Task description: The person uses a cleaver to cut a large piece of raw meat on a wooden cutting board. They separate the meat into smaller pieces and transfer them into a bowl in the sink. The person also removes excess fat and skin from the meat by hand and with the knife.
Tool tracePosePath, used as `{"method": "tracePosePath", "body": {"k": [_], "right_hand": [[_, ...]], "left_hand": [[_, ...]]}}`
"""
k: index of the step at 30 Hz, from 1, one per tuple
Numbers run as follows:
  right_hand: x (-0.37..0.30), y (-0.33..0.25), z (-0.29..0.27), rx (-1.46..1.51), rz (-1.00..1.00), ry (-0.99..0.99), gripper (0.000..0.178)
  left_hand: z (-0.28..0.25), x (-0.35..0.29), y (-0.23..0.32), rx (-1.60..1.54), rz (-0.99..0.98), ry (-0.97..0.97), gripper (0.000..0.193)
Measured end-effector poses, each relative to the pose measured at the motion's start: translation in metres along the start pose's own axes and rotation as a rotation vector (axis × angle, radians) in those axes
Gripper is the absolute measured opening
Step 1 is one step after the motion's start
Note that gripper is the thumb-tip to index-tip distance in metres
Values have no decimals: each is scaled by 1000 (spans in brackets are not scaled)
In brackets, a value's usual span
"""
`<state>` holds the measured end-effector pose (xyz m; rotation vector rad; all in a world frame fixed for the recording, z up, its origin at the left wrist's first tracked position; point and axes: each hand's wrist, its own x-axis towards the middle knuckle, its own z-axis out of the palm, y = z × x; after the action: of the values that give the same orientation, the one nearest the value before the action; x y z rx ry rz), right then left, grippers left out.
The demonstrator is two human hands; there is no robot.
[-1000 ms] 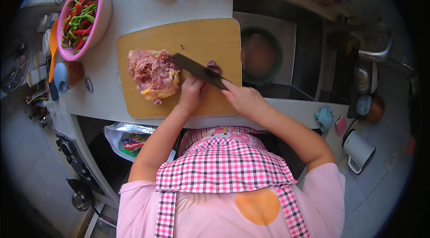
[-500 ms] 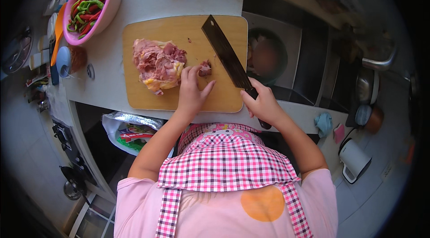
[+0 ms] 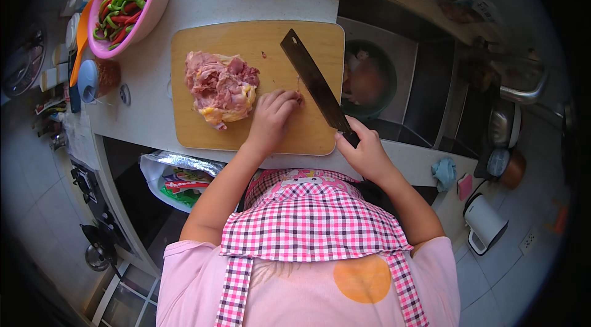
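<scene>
My right hand [image 3: 367, 150] grips the dark handle of a cleaver [image 3: 315, 79]. Its long blade slants up and left over the right part of a wooden cutting board [image 3: 246, 31]. My left hand [image 3: 272, 116] is closed, fingertips bunched around a small piece of meat [image 3: 300, 99] left of the blade; most of that piece is hidden under the fingers. On the left half of the board lies a heap of raw meat [image 3: 220, 88] with yellow fatty skin, just beside my left hand. A tiny meat scrap [image 3: 264, 54] sits near the board's upper middle.
A pink bowl [image 3: 161, 4] of red and green chili peppers stands at the far left, with a lidded jar [image 3: 109, 76] in front of it. Right of the board is a sink [image 3: 406, 75] holding a green basin [image 3: 391, 81]. A blue cloth [image 3: 444, 172] lies near the sink.
My left hand has moved right, away from the meat heap, and its fingers have closed over the small piece. The cleaver stays in my right hand at nearly the same slant.
</scene>
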<state>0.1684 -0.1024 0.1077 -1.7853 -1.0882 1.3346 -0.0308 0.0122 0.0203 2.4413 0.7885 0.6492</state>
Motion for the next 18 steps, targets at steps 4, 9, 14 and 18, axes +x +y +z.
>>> {"method": "tracePosePath", "body": {"k": [4,9,14,18], "right_hand": [[-3,4,1,-11,-44,37,36],[-7,-7,-1,-3,58,-63,38],[-9,-13,-1,9,136,-158,39],[-7,-8,1,-28,102,-183,42]], "left_hand": [[9,-18,-3,-160,-78,39,26],[-2,-10,15,-140,-215,105,27],[1,-22,16,-370,-495,123,24],[5,-21,11,-274,-390,183,21]]}}
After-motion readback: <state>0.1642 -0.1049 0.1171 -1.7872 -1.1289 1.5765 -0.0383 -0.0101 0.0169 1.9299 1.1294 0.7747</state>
